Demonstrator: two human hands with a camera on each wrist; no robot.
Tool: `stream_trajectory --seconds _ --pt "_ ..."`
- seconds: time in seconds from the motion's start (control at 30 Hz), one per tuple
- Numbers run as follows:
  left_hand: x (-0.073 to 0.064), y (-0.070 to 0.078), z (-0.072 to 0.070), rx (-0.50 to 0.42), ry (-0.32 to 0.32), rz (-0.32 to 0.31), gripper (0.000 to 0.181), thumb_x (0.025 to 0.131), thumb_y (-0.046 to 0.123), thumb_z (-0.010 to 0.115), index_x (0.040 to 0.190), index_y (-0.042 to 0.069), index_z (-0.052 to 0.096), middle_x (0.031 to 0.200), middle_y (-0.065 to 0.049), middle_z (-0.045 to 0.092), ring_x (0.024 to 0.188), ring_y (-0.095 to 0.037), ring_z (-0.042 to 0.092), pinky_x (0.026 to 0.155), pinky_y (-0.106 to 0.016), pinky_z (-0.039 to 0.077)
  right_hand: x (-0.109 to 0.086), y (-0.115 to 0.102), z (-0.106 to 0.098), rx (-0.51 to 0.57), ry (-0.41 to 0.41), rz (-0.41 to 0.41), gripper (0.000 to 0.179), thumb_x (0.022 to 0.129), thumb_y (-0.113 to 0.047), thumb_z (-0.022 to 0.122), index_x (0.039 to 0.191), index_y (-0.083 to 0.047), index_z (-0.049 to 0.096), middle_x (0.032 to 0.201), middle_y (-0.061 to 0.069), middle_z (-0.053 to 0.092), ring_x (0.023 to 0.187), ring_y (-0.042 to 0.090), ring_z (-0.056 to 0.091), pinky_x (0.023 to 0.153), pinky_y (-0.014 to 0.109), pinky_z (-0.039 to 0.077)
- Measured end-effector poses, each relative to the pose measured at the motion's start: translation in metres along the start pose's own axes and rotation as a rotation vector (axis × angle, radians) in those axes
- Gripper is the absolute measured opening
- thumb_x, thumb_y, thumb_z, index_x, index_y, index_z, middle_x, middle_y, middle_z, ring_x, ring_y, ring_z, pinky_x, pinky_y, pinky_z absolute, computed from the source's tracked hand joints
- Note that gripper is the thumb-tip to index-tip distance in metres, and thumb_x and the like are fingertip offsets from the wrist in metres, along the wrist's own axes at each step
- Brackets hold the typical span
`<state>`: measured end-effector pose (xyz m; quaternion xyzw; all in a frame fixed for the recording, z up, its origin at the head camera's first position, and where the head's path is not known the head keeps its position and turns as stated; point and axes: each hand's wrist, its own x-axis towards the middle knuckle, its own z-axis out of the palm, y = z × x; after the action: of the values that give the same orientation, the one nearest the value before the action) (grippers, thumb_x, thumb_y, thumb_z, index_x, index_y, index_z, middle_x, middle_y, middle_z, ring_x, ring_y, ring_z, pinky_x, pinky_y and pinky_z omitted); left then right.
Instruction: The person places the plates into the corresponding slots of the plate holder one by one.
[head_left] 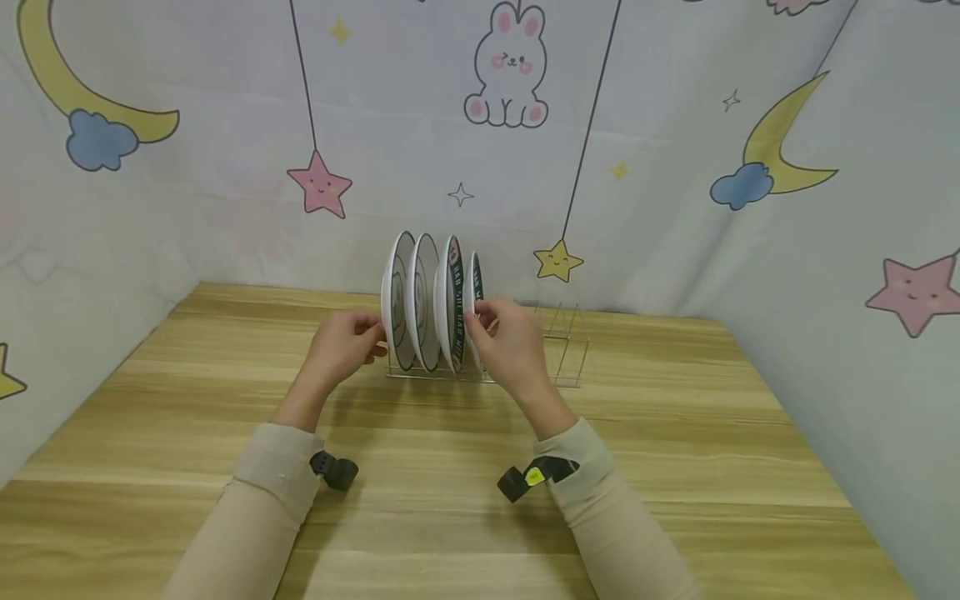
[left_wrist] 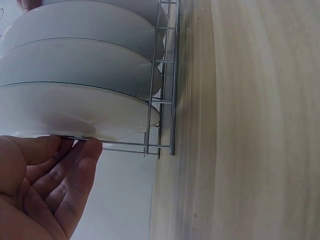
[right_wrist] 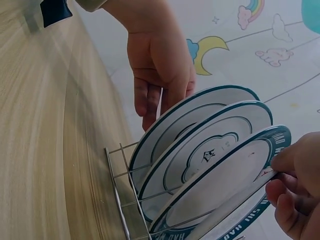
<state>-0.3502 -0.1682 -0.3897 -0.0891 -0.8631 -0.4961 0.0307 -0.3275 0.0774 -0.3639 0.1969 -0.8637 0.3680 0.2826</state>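
Note:
A wire dish rack (head_left: pixel 573 385) holds several white plates upright in its left part. My left hand (head_left: pixel 341 342) is at the rack's left end, beside the leftmost plate (head_left: pixel 387 300). In the left wrist view its thumb and fingers (left_wrist: pixel 82 167) pinch the end wire close to that plate's underside. With thumb and fingertips, my right hand (head_left: pixel 513 337) pinches the edge of the rightmost plate (head_left: pixel 476 271), which is smaller and has a green lettered rim. A lettered plate (right_wrist: pixel 220 187) stands just left of it, and green-lined plates (right_wrist: pixel 205 155) fill the slots beyond.
The rack stands on a wood-grain table (head_left: pixel 420 517), toward its back edge. Behind hangs a pale cloth (head_left: pixel 225 167) printed with moons, stars and a rabbit. Rack slots right of my right hand hold no plates. A dark camera (head_left: pixel 341 473) sits at my left wrist.

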Motion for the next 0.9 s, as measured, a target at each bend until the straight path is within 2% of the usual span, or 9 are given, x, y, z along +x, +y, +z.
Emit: stream_trajectory --seconds 0.17,0.33,0.7,0.9 --pt "0.001 0.001 0.0 -0.001 0.004 0.012 0.028 0.102 0.012 0.052 0.113 -0.008 0.067 0.104 -0.022 0.07 0.083 -0.027 0.072 0.068 -0.03 0.059 0.0 0.0 0.001 -0.035 -0.003 -0.012 0.013 0.092 -0.015 0.071 0.092 -0.003 0.072 0.071 0.0 0.063 0.059 0.011 0.054 0.052 0.025 0.046" --pt "0.002 0.0 0.0 -0.006 0.0 -0.006 0.028 0.103 0.014 0.052 0.113 -0.007 0.067 0.105 -0.021 0.07 0.085 -0.028 0.071 0.069 -0.031 0.06 0.0 0.0 0.001 -0.035 -0.019 0.002 0.013 0.093 -0.017 0.07 0.095 -0.004 0.073 0.073 0.0 0.064 0.063 0.012 0.056 0.055 0.025 0.048" --pt "0.0 -0.002 0.001 0.003 0.002 -0.011 0.028 0.103 0.013 0.051 0.113 -0.007 0.067 0.106 -0.021 0.069 0.085 -0.027 0.071 0.069 -0.031 0.059 0.002 0.001 -0.01 -0.012 -0.065 0.061 0.022 0.096 -0.025 0.067 0.103 -0.005 0.075 0.081 0.0 0.066 0.07 0.013 0.058 0.062 0.027 0.052" --pt "0.001 -0.002 0.002 0.001 0.003 -0.004 0.027 0.102 0.013 0.051 0.112 -0.007 0.067 0.106 -0.021 0.07 0.084 -0.026 0.071 0.069 -0.03 0.059 0.004 0.012 -0.021 0.019 -0.048 0.085 0.02 0.096 -0.023 0.067 0.101 -0.005 0.075 0.078 0.001 0.065 0.066 0.016 0.056 0.056 0.029 0.049"
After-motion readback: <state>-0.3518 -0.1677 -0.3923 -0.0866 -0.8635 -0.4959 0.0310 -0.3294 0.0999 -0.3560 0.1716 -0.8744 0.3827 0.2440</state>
